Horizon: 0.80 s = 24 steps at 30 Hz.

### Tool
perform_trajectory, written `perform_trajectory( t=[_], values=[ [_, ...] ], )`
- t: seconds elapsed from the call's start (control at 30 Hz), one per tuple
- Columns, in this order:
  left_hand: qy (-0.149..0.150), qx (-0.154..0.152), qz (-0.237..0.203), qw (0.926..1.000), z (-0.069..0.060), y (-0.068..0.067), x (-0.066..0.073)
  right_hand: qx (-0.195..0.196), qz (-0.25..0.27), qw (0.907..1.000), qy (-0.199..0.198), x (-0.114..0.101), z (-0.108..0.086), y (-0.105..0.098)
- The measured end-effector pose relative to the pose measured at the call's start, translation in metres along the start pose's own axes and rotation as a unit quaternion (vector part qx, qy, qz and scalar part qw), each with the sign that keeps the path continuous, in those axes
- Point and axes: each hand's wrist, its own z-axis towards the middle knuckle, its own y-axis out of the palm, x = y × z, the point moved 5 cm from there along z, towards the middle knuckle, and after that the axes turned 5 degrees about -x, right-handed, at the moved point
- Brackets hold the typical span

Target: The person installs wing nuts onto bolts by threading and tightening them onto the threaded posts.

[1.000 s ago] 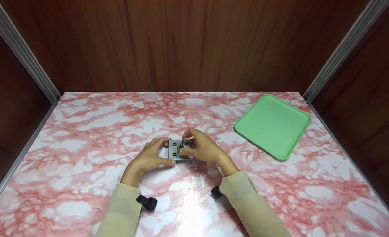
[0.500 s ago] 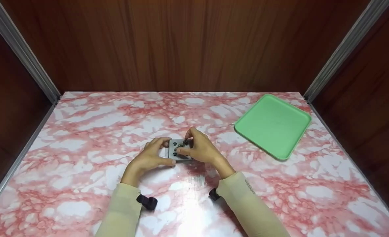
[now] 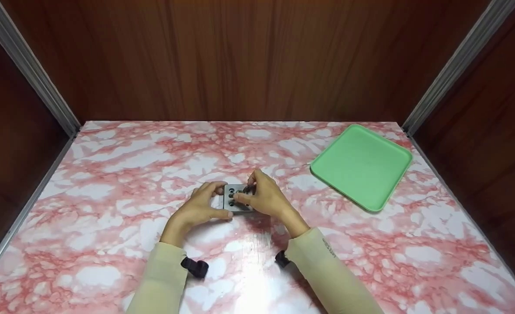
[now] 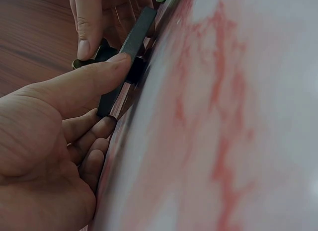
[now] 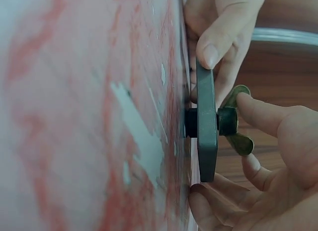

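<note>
Head view tells me the change is small and all on the right: over the last second the right hand (image 3: 272, 198) has edged a little to the right, and the far wing of the wing nut (image 5: 241, 143) has swung the same way, towards its fingers. From above I read that as a clockwise part-turn. The left hand (image 3: 195, 209) and the plate (image 3: 240, 209) lie where they did.

I take this to mean the work is a turning job, with one hand twisting while the other stops the plate from following. Whether the nut is gaining or losing height I cannot tell from here.

For grip, the left hand pinches the plate, thumb on the near edge and fingers at the far one. The right hand pinches the wing nut; my right wrist feed shows its thumb on one wing and a finger against the other.

The plate is in front of the person, flat and raised off the table (image 3: 109, 220), with a black foot (image 5: 191, 122) beneath it and a dark collar (image 5: 227, 121) between it and the wings. The green tray (image 3: 362, 168) lies well apart, off to the right, unmoved.
</note>
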Motion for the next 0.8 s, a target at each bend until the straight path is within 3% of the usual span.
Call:
perform_trajectory(
  t=[0.33, 0.8],
  values=[
    [-0.001, 0.001, 0.001, 1.0, 0.0006, 0.0002, -0.0003, 0.0, 0.0, 1.0, 0.004, 0.0006, -0.0001, -0.0003],
    [0.005, 0.002, 0.009, 0.9999, -0.0002, -0.0004, 0.0007, -0.032, -0.017, 0.9992, -0.02, -0.0006, 0.0003, -0.0023]
  ],
)
